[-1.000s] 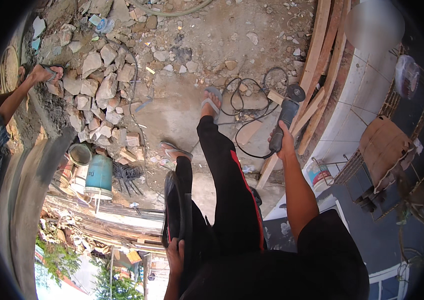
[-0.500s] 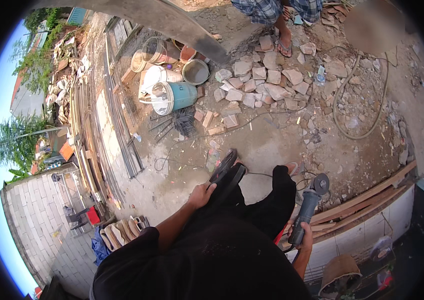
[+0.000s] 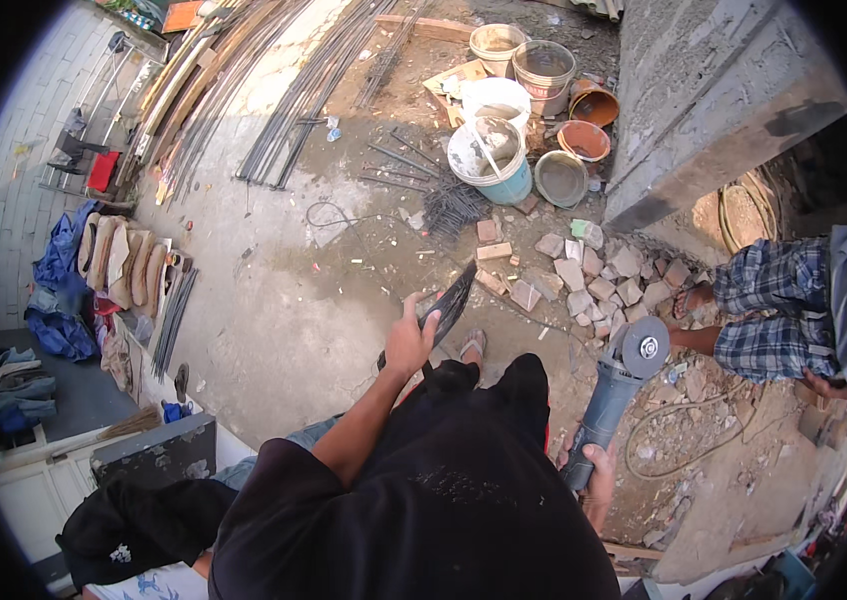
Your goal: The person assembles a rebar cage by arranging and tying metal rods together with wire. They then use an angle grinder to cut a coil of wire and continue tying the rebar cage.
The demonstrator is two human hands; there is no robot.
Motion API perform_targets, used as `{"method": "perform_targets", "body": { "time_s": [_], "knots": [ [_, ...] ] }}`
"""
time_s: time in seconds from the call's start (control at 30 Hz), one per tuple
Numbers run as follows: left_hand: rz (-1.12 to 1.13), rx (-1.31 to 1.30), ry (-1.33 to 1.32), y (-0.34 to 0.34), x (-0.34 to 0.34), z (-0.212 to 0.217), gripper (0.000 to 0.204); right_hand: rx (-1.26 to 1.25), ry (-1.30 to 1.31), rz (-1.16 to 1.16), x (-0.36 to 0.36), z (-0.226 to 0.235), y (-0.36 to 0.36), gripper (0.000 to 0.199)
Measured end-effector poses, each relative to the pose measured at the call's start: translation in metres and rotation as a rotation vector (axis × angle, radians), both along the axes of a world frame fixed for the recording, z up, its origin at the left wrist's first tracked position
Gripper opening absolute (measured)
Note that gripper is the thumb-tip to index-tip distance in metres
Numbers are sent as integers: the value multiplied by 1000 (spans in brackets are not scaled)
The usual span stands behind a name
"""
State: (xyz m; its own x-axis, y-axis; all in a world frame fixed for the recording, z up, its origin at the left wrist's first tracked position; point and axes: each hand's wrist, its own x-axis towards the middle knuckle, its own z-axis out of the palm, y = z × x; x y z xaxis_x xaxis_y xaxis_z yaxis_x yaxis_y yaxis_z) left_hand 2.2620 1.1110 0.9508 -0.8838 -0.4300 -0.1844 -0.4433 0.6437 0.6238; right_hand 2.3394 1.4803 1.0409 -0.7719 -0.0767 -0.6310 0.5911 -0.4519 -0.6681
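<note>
My right hand (image 3: pixel 594 470) is wrapped round the rear body of a blue-grey angle grinder (image 3: pixel 602 415). The grinder's round disc (image 3: pixel 646 347) points up and away from me; whether it spins I cannot tell. In front of my body, my left hand (image 3: pixel 409 338) grips a dark, flat, pointed thing (image 3: pixel 456 300) whose kind I cannot make out. Its tip slants to the far right. Below it show my sandalled foot (image 3: pixel 475 346) and my dark-clothed knees.
Broken stones (image 3: pixel 604 285) lie ahead, near several buckets (image 3: pixel 509 185) and a concrete column (image 3: pixel 684 130). A person in checked shorts (image 3: pixel 774 310) is at the right. Another person's dark sleeve (image 3: pixel 144 530) shows lower left. Long metal bars (image 3: pixel 294 110) and a hose (image 3: pixel 634 450) lie on the ground.
My view has swung to the right, bringing the person in checked shorts nearer the right edge. The grinder sits higher and looks larger. Both hands keep their hold.
</note>
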Motion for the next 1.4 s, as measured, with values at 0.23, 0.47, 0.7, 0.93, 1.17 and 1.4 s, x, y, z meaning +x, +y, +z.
{"method": "perform_targets", "body": {
  "time_s": [0.23, 0.47, 0.7, 0.93, 1.17, 1.4],
  "knots": [
    [345, 42, 179, -78, -23, 26, 31, -114, 305, 335, -199, 40, -97, 72],
    [679, -150, 474, -164, 0, 64, 23, -166, 525, 586, -333, 66, -251, 75],
    [997, -120, 476, -295, 9, 12, 28, -344, 566, 592, -346, 21, -424, 81],
    [1347, -281, 504, -589, 44, 32, 51, -348, 406, 596, -356, -7, -618, 80],
    [1145, -374, 587, -776, -32, 56, 44, -204, 629, 643, -411, 12, -766, 84],
    [1129, -325, 517, -776, -116, -1, 41, -182, 778, 591, -538, -16, -916, 86]
  ]
}}
